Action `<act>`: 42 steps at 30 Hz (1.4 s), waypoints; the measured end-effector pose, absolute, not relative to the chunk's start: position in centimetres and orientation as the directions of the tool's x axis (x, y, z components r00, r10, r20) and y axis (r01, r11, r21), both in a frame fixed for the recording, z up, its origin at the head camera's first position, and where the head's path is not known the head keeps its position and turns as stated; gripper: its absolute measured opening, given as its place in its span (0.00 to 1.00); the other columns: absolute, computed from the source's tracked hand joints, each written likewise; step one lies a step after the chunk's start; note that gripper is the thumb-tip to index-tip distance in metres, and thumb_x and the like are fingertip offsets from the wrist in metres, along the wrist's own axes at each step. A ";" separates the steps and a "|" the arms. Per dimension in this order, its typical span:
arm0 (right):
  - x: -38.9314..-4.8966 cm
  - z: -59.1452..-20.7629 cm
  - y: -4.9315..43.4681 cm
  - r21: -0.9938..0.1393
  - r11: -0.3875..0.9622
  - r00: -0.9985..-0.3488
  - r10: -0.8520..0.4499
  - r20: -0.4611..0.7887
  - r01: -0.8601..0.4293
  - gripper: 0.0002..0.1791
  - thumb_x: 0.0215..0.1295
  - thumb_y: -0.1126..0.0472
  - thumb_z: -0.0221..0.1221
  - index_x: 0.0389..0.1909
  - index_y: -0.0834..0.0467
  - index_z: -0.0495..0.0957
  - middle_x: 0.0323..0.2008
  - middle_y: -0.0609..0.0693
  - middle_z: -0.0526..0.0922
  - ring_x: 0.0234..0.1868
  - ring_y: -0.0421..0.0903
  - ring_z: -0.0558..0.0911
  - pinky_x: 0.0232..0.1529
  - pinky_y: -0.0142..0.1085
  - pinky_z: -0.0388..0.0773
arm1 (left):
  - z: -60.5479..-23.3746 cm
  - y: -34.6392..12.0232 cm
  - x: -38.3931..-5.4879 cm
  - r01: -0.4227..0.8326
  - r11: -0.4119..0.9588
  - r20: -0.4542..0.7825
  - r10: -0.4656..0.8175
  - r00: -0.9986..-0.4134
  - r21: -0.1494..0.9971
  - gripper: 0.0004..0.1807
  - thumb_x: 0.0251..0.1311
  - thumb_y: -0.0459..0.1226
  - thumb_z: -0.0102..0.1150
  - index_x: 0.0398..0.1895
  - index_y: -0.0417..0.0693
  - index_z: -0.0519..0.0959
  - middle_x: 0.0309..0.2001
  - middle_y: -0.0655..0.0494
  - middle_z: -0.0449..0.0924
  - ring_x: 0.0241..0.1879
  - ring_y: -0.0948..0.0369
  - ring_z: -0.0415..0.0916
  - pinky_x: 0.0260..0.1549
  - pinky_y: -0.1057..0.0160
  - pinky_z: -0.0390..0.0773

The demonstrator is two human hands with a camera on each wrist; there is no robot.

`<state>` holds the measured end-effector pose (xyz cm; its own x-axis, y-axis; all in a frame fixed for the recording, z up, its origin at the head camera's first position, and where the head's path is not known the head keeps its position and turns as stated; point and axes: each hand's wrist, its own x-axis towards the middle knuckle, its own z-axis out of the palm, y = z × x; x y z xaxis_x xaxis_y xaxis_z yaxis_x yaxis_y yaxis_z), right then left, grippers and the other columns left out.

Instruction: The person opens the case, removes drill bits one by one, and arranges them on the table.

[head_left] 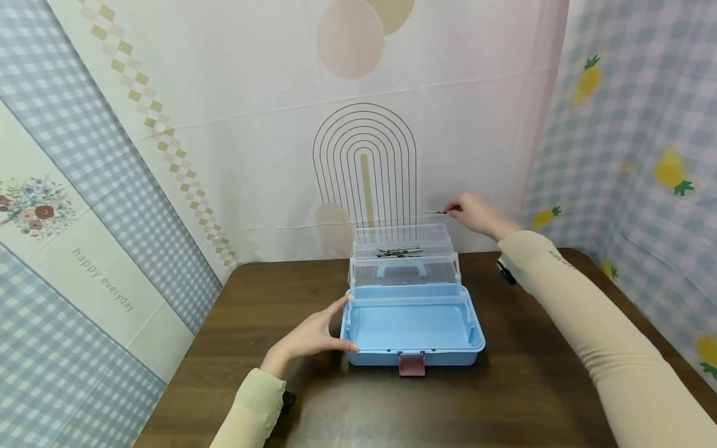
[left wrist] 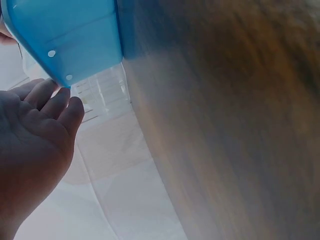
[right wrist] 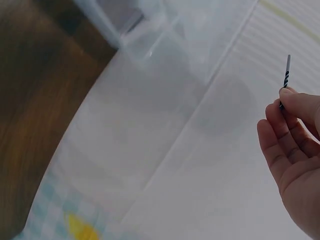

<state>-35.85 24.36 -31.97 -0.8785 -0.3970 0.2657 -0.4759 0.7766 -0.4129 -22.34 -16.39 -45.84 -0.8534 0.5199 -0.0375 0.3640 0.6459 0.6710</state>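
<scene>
- Our right hand pinches a slim drill bit.
- Our left hand, spread wide, touches the left end of the blue box.

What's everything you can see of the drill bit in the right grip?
The drill bit is thin and straight, metallic-looking, with a plain silvery shank and a dark spiral section. The right grip pinches it by the spiral part, thumb against fingers, partly hiding that end. The free shank points upward in the right wrist view; in the head view it points left, roughly level, just above the clear top tray. Nothing but the grip appears to touch it.
</scene>
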 end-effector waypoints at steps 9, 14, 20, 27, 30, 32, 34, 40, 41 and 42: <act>-35.0 -29.9 28.4 -0.379 0.817 -0.893 -0.341 0.292 -0.436 0.12 0.74 0.70 0.54 0.50 0.73 0.81 0.47 0.70 0.82 0.45 0.62 0.80 0.45 0.56 0.76 | -45.7 -16.5 -21.9 0.343 0.653 -0.043 0.499 -0.865 0.676 0.62 0.47 0.64 0.73 0.82 0.69 0.47 0.78 0.57 0.52 0.74 0.54 0.57 0.66 0.42 0.63; -35.0 -29.8 29.8 -0.340 0.839 -0.890 -0.320 0.326 -0.426 0.11 0.74 0.70 0.55 0.47 0.72 0.82 0.45 0.69 0.82 0.42 0.61 0.80 0.43 0.55 0.75 | -45.6 -16.6 -21.9 0.343 0.655 -0.038 0.493 -0.869 0.673 0.62 0.47 0.64 0.74 0.82 0.68 0.47 0.78 0.56 0.53 0.74 0.53 0.58 0.66 0.42 0.64; -35.2 -30.8 30.9 -0.323 0.847 -0.887 -0.311 0.342 -0.422 0.09 0.72 0.71 0.56 0.44 0.71 0.83 0.43 0.67 0.82 0.42 0.61 0.80 0.43 0.55 0.75 | -45.8 -16.5 -22.0 0.343 0.656 -0.039 0.494 -0.869 0.672 0.62 0.46 0.64 0.74 0.82 0.69 0.47 0.78 0.54 0.54 0.74 0.54 0.58 0.66 0.43 0.64; -35.1 -32.6 32.6 -0.348 0.847 -0.901 -0.300 0.315 -0.403 0.10 0.73 0.71 0.55 0.45 0.72 0.82 0.43 0.69 0.82 0.43 0.63 0.79 0.44 0.57 0.74 | -46.0 -16.4 -22.0 0.339 0.651 -0.038 0.492 -0.870 0.679 0.62 0.47 0.63 0.74 0.82 0.70 0.47 0.78 0.55 0.54 0.74 0.54 0.58 0.66 0.42 0.64; -34.8 -33.5 33.4 -0.330 0.855 -0.903 -0.306 0.300 -0.399 0.09 0.72 0.71 0.55 0.44 0.73 0.82 0.41 0.68 0.82 0.42 0.63 0.80 0.43 0.56 0.75 | -46.0 -16.4 -22.1 0.342 0.643 -0.036 0.498 -0.866 0.686 0.61 0.47 0.63 0.74 0.82 0.71 0.47 0.78 0.56 0.53 0.73 0.53 0.59 0.65 0.42 0.65; -34.6 -34.2 33.9 -0.315 0.861 -0.906 -0.315 0.285 -0.398 0.09 0.72 0.71 0.56 0.43 0.73 0.82 0.40 0.68 0.82 0.41 0.62 0.80 0.42 0.56 0.75 | -46.0 -16.4 -22.2 0.343 0.641 -0.036 0.501 -0.865 0.686 0.61 0.47 0.63 0.74 0.82 0.71 0.47 0.78 0.56 0.53 0.73 0.53 0.59 0.65 0.42 0.65; -34.5 -35.0 34.2 -0.296 0.868 -0.907 -0.327 0.266 -0.400 0.09 0.72 0.71 0.56 0.43 0.72 0.82 0.39 0.67 0.82 0.40 0.61 0.81 0.42 0.56 0.76 | -46.0 -16.4 -22.2 0.342 0.642 -0.039 0.501 -0.864 0.686 0.61 0.47 0.63 0.74 0.82 0.72 0.47 0.78 0.56 0.53 0.73 0.53 0.59 0.65 0.42 0.66; -34.2 -38.0 34.7 -0.315 0.866 -0.917 -0.331 0.223 -0.389 0.08 0.72 0.70 0.56 0.42 0.71 0.82 0.38 0.64 0.82 0.38 0.57 0.80 0.41 0.54 0.76 | -46.1 -16.3 -22.4 0.347 0.644 -0.032 0.500 -0.865 0.682 0.61 0.47 0.63 0.74 0.81 0.72 0.48 0.78 0.55 0.54 0.74 0.53 0.58 0.66 0.42 0.65; -34.2 -38.5 34.8 -0.319 0.865 -0.918 -0.330 0.220 -0.388 0.08 0.72 0.70 0.56 0.41 0.71 0.82 0.37 0.63 0.82 0.38 0.57 0.80 0.40 0.54 0.76 | -46.2 -16.3 -22.5 0.350 0.643 -0.029 0.501 -0.865 0.681 0.61 0.47 0.63 0.74 0.81 0.72 0.47 0.78 0.55 0.54 0.74 0.53 0.58 0.65 0.41 0.65; -34.2 -39.0 34.8 -0.320 0.864 -0.918 -0.332 0.219 -0.389 0.08 0.71 0.70 0.56 0.41 0.71 0.83 0.37 0.63 0.82 0.38 0.57 0.80 0.41 0.54 0.76 | -46.2 -16.3 -22.5 0.350 0.644 -0.030 0.502 -0.865 0.680 0.61 0.47 0.63 0.74 0.81 0.73 0.47 0.78 0.55 0.54 0.74 0.53 0.58 0.65 0.41 0.65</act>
<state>-34.22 34.83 -39.05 -0.9177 -0.3316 0.2188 -0.3885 0.8642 -0.3196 -22.47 -16.33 -46.20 -0.8646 0.5016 -0.0300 0.3502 0.6442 0.6800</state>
